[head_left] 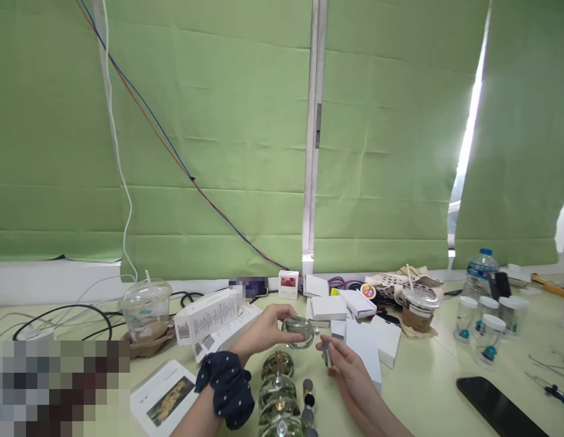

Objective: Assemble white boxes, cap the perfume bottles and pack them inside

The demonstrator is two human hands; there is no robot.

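my left hand [266, 331] grips a clear, rounded glass bottle [297, 333] over the pale green table [427, 391]; my right hand [349, 369], just beside it, pinches a small grey piece [326, 354]. similar bottles [269, 393] stand in a row nearer me.

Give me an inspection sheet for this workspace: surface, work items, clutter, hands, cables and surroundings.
Surface: pale table; the lower left corner of the picture is pixelated.
Work items: round glass bottle held up; row of glass bottles in front of the person, with small cylinders on its right.
Clutter: white boxes, drink cups, lidded jars, water bottle, phone.
Hands: left hand holds the round glass bottle; right hand pinches a small grey piece, exact nature unclear.
Cables: black cable at left; red and blue cables crossing diagonally; white cord hanging.
Surroundings: green blinds behind the table.
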